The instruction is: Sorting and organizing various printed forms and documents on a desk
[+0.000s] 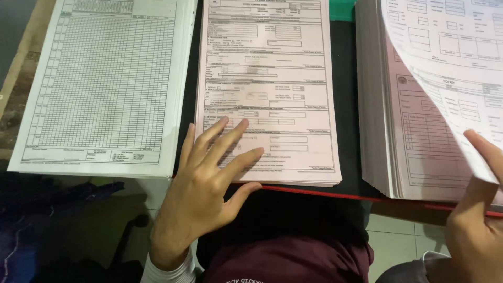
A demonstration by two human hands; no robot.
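**Two hands on stacks of forms**

Maroon lap at the bottom, then the left hand (207, 178), fingers spread flat on the middle pink stack (267, 78). Right hand (479, 209), lower right, pinches a lifted sheet (450, 57) above the right stack (414, 141). White grid stack (105, 78) sits upper left.

Dark table (346, 105) (red front edge), white grid-form stack (105, 84), pink form stack (272, 68), taller pink stack (382, 136)
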